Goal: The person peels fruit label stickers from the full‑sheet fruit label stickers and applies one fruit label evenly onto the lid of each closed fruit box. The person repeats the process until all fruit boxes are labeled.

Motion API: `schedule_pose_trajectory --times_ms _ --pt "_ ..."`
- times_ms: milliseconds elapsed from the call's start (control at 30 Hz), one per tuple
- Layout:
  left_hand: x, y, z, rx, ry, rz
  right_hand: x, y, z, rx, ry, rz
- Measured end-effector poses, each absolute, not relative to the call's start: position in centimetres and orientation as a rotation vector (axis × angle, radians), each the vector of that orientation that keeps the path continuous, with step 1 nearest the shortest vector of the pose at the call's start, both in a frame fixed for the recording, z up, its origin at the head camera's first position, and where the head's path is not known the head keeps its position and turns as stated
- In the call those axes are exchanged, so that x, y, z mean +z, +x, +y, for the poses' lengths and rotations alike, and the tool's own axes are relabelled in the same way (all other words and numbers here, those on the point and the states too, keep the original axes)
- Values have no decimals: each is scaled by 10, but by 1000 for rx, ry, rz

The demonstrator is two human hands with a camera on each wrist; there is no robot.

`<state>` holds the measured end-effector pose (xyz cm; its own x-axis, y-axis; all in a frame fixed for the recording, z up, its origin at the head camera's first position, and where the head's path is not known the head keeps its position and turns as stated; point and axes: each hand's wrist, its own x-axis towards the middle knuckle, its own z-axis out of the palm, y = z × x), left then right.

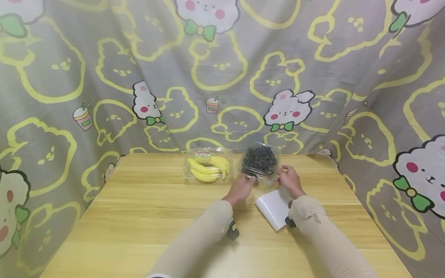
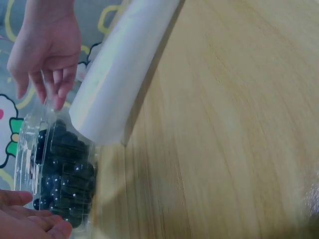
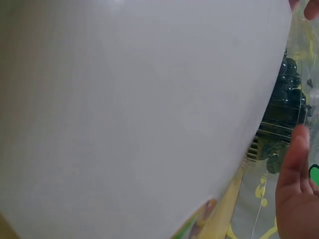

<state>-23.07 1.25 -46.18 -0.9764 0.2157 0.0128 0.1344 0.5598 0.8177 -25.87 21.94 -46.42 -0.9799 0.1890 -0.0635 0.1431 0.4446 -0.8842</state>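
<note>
A clear plastic clamshell box of dark grapes (image 1: pixel 259 160) is between both hands at the table's back edge. My left hand (image 1: pixel 240 188) is at its near left corner, fingers extended against the side; these fingers (image 2: pixel 30 219) show low in the left wrist view. At the right side, my right hand (image 1: pixel 290 180) pinches the plastic edge. From the left wrist view, the right hand (image 2: pixel 47 50) reaches down to the box's end. A curved white glossy sheet (image 1: pixel 272 208) lies just below the right hand and fills much of the right wrist view, with a coloured print at its edge.
Left of the grapes stands another clear box with yellow bananas (image 1: pixel 208 168) and a round label on its lid. Both boxes are on a wooden table (image 1: pixel 156 224). A patterned grey curtain (image 1: pixel 222 96) hangs behind and along both sides.
</note>
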Motion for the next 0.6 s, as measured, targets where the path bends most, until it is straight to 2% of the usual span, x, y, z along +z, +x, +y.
schedule_pose_trajectory --times_ms 600 --pt "-460 -230 16 1294 326 2684 -473 -265 218 1733 -255 -2659"
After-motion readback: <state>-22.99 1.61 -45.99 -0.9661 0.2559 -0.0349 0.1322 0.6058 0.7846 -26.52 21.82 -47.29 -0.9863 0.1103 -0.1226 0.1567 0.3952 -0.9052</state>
